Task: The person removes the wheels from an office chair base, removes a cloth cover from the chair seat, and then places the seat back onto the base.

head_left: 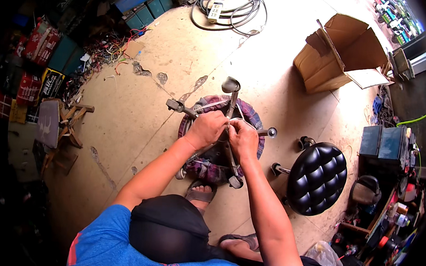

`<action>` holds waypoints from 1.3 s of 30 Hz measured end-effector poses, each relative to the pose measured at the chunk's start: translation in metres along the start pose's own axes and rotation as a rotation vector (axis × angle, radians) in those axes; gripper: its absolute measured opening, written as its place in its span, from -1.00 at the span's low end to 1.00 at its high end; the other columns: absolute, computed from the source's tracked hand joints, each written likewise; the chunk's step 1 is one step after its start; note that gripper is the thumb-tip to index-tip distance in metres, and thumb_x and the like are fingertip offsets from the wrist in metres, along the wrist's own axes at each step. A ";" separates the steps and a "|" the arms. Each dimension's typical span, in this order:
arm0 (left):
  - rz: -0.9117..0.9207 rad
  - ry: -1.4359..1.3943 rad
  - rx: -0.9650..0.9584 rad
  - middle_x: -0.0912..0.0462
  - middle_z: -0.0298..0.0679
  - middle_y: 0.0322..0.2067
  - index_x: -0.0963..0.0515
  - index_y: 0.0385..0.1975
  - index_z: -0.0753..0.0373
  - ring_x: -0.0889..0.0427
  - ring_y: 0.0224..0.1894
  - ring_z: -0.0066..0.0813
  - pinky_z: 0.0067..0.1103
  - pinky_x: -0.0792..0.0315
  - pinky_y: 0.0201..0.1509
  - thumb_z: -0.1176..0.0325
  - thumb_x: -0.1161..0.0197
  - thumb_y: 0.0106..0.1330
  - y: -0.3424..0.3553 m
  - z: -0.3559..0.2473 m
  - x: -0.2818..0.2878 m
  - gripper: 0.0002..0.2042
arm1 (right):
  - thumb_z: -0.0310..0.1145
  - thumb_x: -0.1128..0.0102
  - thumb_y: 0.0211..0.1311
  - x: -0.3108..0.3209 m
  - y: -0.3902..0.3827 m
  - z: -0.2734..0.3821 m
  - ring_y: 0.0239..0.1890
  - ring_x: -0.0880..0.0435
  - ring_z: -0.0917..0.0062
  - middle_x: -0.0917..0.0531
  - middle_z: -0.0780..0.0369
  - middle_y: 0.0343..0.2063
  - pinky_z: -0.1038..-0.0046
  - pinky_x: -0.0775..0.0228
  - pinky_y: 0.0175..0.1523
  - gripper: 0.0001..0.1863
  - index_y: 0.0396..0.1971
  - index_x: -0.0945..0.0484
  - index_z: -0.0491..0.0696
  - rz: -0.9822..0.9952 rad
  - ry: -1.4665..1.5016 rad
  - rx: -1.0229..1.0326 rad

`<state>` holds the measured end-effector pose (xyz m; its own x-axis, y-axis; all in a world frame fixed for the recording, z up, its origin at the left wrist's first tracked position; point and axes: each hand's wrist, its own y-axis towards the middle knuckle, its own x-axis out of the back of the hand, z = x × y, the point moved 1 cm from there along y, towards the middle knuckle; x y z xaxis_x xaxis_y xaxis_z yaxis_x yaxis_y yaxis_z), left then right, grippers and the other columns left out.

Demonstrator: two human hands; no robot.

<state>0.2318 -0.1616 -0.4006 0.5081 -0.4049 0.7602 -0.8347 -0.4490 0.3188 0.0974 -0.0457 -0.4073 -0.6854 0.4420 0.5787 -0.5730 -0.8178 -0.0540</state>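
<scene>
A round stool lies upside down on the floor in front of me, its purple plaid cloth-covered seat (256, 117) at the bottom. Above the seat spreads its metal base (232, 105), with legs that end in casters (231, 85). Both hands meet over the middle of this base. My left hand (207, 129) has its fingers bent and pressed together at the hub. Beside it, my right hand (244, 141) pinches at the same spot. Whatever lies between the fingertips is too small and too covered to name.
A black tufted stool (317, 179) stands at my right. Farther off are an open cardboard box (324, 66) and a coiled cable (259, 14) with a power strip (215, 10). A small wooden stool (50, 124) sits at left, near loose wires (101, 53). Batteries (389, 144) line the right side.
</scene>
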 end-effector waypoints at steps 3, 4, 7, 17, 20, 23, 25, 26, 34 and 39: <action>0.009 0.031 -0.021 -0.63 -0.09 -0.32 -0.64 -0.21 0.27 -0.70 -0.24 -0.02 -0.25 -0.61 -0.17 0.47 -0.38 0.31 -0.001 0.001 -0.001 -0.89 | -0.30 -0.34 0.39 0.004 0.000 0.004 -0.15 -0.82 0.06 -0.82 0.02 -0.24 0.10 -0.65 -0.02 -0.82 -0.16 -0.80 -0.04 0.017 -0.083 0.101; 0.011 0.045 -0.032 -0.63 -0.09 -0.33 -0.63 -0.21 0.28 -0.69 -0.25 -0.01 -0.24 -0.61 -0.18 0.47 -0.37 0.31 -0.001 0.001 -0.001 -0.89 | -0.30 -0.33 0.39 0.005 0.001 0.005 -0.15 -0.82 0.06 -0.82 0.02 -0.24 0.08 -0.64 -0.03 -0.82 -0.16 -0.79 -0.04 0.021 -0.112 0.137; 0.015 0.075 -0.070 -0.60 -0.09 -0.36 -0.61 -0.24 0.27 -0.67 -0.28 0.00 -0.23 -0.60 -0.20 0.47 -0.35 0.31 0.003 0.000 -0.001 -0.91 | -0.32 -0.32 0.38 0.006 0.005 0.001 -0.18 -0.81 0.05 -0.80 0.01 -0.28 0.07 -0.63 -0.06 -0.84 -0.20 -0.78 -0.06 0.013 -0.150 0.204; 0.099 0.094 -0.049 -0.60 -0.08 -0.35 -0.58 -0.30 0.26 -0.68 -0.26 0.00 -0.21 -0.60 -0.20 0.44 -0.34 0.29 0.003 0.009 -0.010 -0.91 | -0.39 -0.28 0.29 0.003 0.011 -0.010 -0.35 -0.75 -0.01 -0.71 -0.01 -0.45 0.03 -0.61 -0.19 -0.86 -0.43 -0.61 -0.11 0.022 -0.267 0.396; 0.082 0.065 -0.025 -0.61 -0.08 -0.37 -0.58 -0.34 0.25 -0.69 -0.28 0.01 -0.22 -0.61 -0.21 0.39 -0.36 0.28 0.003 0.011 -0.013 -0.89 | -0.38 -0.29 0.29 0.003 0.009 -0.010 -0.35 -0.75 0.02 -0.70 0.01 -0.46 0.03 -0.61 -0.19 -0.84 -0.48 -0.58 -0.09 0.012 -0.268 0.415; 0.078 -0.034 0.080 -0.64 -0.09 -0.38 -0.60 -0.37 0.26 -0.70 -0.31 -0.01 -0.24 -0.60 -0.21 0.38 -0.38 0.25 0.002 0.012 -0.013 -0.88 | -0.37 -0.31 0.30 0.007 0.007 -0.007 -0.31 -0.77 0.04 -0.73 0.02 -0.42 0.07 -0.63 -0.14 -0.87 -0.42 -0.64 -0.10 0.025 -0.233 0.397; 0.065 -0.134 0.202 -0.67 -0.09 -0.38 -0.62 -0.38 0.27 -0.71 -0.32 -0.05 -0.27 -0.60 -0.21 0.38 -0.38 0.23 0.001 0.014 -0.014 -0.89 | -0.37 -0.34 0.31 0.011 0.004 -0.005 -0.27 -0.79 0.07 -0.76 0.03 -0.39 0.10 -0.63 -0.10 -0.88 -0.36 -0.69 -0.10 0.034 -0.170 0.332; 0.048 -0.192 0.277 -0.68 -0.10 -0.39 -0.64 -0.38 0.27 -0.71 -0.32 -0.08 -0.29 -0.60 -0.21 0.39 -0.37 0.22 0.000 0.017 -0.015 -0.90 | -0.36 -0.35 0.31 0.013 0.003 -0.003 -0.25 -0.80 0.08 -0.77 0.03 -0.37 0.12 -0.63 -0.09 -0.88 -0.32 -0.72 -0.10 0.035 -0.138 0.303; 0.012 -0.431 0.632 -0.78 -0.08 -0.29 -0.72 -0.24 0.34 -0.80 -0.21 -0.28 -0.39 -0.64 -0.06 0.36 -0.37 0.29 -0.010 0.023 -0.022 -0.83 | -0.36 -0.38 0.34 0.011 0.002 -0.003 -0.19 -0.81 0.09 -0.80 0.06 -0.29 0.15 -0.63 -0.05 -0.87 -0.18 -0.78 -0.05 -0.008 -0.004 0.175; -0.014 -0.233 0.169 -0.76 -0.08 -0.16 -0.72 -0.16 0.32 -0.79 -0.11 -0.11 -0.35 -0.65 -0.01 0.46 -0.35 0.32 -0.002 0.010 -0.006 -0.84 | -0.38 -0.37 0.35 0.014 0.005 -0.006 -0.17 -0.81 0.08 -0.80 0.06 -0.27 0.15 -0.63 -0.05 -0.88 -0.18 -0.77 -0.04 -0.013 -0.012 0.173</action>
<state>0.2322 -0.1659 -0.4115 0.5706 -0.5608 0.5999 -0.7900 -0.5744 0.2144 0.0822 -0.0412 -0.4037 -0.6729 0.4491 0.5878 -0.4946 -0.8640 0.0940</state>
